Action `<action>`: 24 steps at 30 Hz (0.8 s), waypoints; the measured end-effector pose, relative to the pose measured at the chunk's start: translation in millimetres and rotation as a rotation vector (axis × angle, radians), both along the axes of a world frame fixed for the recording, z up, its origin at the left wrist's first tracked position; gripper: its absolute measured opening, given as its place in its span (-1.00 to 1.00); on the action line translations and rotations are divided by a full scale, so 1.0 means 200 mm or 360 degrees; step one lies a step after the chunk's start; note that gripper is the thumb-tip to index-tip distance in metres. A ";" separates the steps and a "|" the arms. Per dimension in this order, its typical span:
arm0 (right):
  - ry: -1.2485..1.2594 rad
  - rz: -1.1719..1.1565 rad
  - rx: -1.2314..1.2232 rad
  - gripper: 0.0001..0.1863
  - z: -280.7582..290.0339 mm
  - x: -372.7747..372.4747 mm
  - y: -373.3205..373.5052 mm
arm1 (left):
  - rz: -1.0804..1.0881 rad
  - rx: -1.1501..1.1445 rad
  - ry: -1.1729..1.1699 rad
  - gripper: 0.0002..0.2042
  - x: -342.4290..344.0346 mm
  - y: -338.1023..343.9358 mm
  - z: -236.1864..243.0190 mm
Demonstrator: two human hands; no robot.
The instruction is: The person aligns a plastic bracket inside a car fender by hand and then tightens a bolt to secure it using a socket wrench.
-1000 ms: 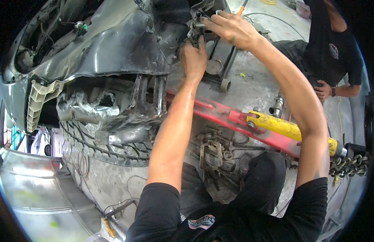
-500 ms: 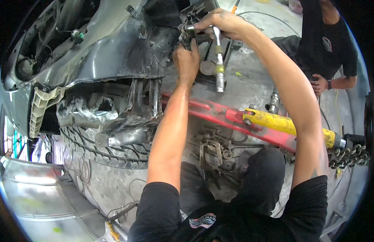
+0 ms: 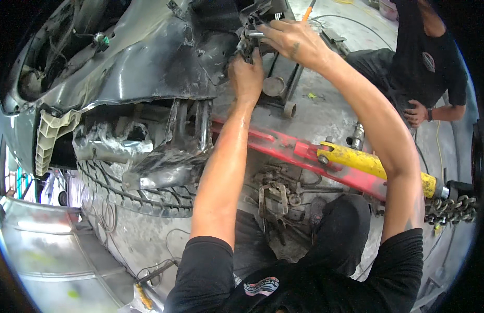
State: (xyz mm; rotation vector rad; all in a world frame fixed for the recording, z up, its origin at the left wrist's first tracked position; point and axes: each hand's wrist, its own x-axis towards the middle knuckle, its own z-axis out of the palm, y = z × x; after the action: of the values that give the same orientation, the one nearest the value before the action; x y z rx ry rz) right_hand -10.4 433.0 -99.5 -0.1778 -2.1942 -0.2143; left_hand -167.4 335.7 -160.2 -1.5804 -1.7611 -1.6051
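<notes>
At the top centre, my left hand [image 3: 246,78] is closed at a dark, crumpled metal bracket [image 3: 247,43] on the car's damaged front end. Its thumb points up along the bracket, and its other fingers are mostly hidden behind. My right hand [image 3: 297,43] reaches in from the right, its fingers bent and closed at a small silver cylindrical piece [image 3: 256,34] against that bracket. Whether this piece is a socket or a bolt head, I cannot tell. Grey body panel [image 3: 132,68] stretches to the left of both hands.
Below my forearms runs a red steel beam [image 3: 273,141] with a yellow ram [image 3: 357,159] and a heavy chain [image 3: 450,208]. A metal clamp [image 3: 273,198] and other tools lie between my legs. A tyre [image 3: 132,193] is at left; a co-worker [image 3: 430,62] sits at right.
The ratchet that hung down below my right hand is out of sight. My right hand has shifted slightly down, while my left stays at the bracket. The view has moved a little.
</notes>
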 end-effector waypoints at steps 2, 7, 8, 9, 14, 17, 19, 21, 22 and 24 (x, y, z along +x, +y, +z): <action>-0.0040 -0.0061 0.0498 -0.66 0.04 -0.01 0.03 | 0.0005 0.0035 0.0015 -0.73 0.00 0.00 -0.01; -0.0014 0.0080 0.0312 -0.62 0.10 -0.04 0.03 | -0.0012 -0.0094 -0.0014 -0.73 -0.04 0.01 -0.01; -0.0016 0.0087 0.0311 -0.62 0.11 -0.04 0.01 | -0.0005 -0.0095 -0.0018 -0.73 -0.04 0.00 -0.02; -0.0001 0.0333 -0.0414 -0.75 0.13 -0.04 -0.01 | 0.0028 -0.0112 -0.0023 -0.73 -0.04 0.00 -0.02; -0.0101 0.0569 -0.2552 -0.70 0.23 -0.04 -0.01 | -0.0076 -0.0122 -0.0119 -0.72 0.00 0.01 -0.01; -0.0117 0.0462 -0.2135 -0.66 0.21 0.00 -0.03 | 0.0002 -0.0079 -0.0076 -0.72 -0.02 0.01 -0.01; -0.0127 0.0303 -0.1854 -0.67 0.18 0.10 -0.04 | -0.0008 -0.0063 -0.0028 -0.72 -0.03 0.02 -0.02; -0.0125 0.0026 -0.1273 -0.67 0.14 0.12 -0.10 | -0.0004 -0.0055 0.0008 -0.72 -0.04 0.01 -0.02; -0.0118 0.0021 -0.1273 -0.67 0.11 0.12 -0.09 | 0.0044 -0.0032 0.0003 -0.72 -0.04 0.01 -0.02; 0.0130 0.0097 -0.0593 -0.70 0.04 0.10 -0.04 | 0.0076 -0.0004 -0.0008 -0.72 -0.03 0.04 -0.03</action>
State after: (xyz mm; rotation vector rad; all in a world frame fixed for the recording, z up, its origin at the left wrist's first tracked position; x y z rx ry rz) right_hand 9.3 424.9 -90.7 -0.3197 -2.1374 0.2349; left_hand -172.9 344.4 -166.0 -1.5254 -1.7902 -1.5867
